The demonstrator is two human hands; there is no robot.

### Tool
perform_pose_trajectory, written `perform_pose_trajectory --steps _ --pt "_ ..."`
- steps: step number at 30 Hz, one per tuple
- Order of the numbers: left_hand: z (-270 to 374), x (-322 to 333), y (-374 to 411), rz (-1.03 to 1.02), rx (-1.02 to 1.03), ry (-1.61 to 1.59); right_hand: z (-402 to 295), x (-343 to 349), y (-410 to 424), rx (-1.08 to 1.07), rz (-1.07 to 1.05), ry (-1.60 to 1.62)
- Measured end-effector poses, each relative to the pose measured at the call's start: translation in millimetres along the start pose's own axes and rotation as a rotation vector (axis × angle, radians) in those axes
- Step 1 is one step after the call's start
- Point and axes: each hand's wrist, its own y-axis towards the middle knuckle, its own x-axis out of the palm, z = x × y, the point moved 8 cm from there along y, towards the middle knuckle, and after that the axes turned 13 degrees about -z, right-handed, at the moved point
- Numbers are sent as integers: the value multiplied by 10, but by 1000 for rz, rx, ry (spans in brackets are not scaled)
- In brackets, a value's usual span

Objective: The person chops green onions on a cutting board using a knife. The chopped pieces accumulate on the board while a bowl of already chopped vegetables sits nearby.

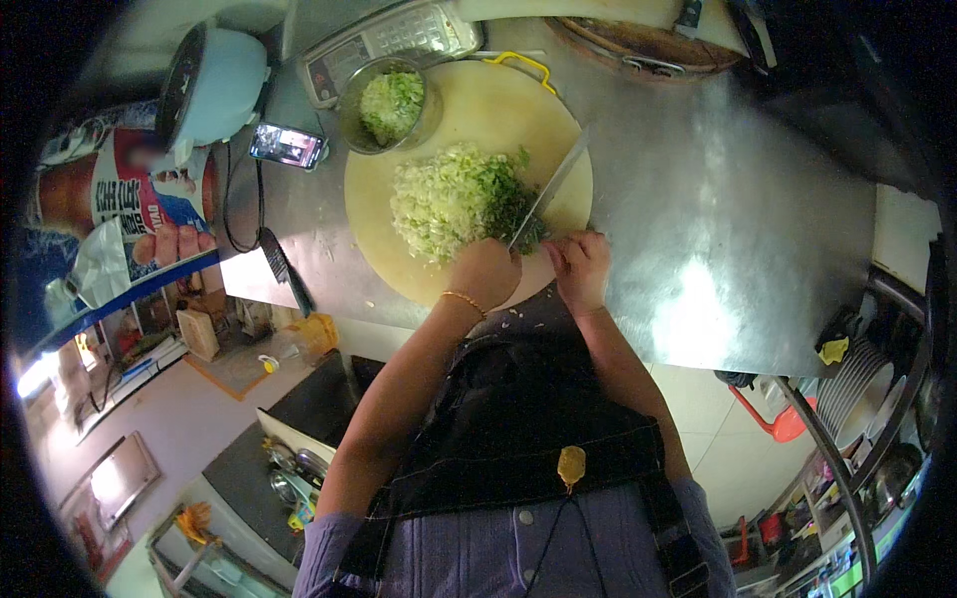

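Observation:
My left hand (486,275), with a bracelet at the wrist, is closed around the handle of a kitchen knife (557,179). The blade slants up and right across a round cutting board (467,105). Beside the blade lies a heap of chopped vegetable (441,202), pale on the left and dark leafy green on the right. My right hand (582,270) is at the board's near right edge, fingers bent and tips close to the greens; whether it pinches any is unclear. A metal bowl (350,123) of chopped greens stands on the board's far left.
Behind the bowl is a digital scale (404,34). A lit phone (287,146), a black brush (284,269) and a light-blue pot (232,86) are on the left. The steel counter (673,202) extends right. Stacked plates (852,392) stand on a rack at lower right.

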Motion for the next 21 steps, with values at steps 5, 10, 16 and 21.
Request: perform_pose_trajectory --steps 5,10,16,21 --pt "-108 234 164 17 19 -16 -72 -254 -83 12 32 2" --pt "195 -22 -18 -68 103 63 739 -268 -868 120 106 -86" --pt "65 384 54 -67 -64 99 1053 -481 -1353 262 103 -51" --pt "53 155 123 8 52 129 932 -633 -1555 248 24 16"
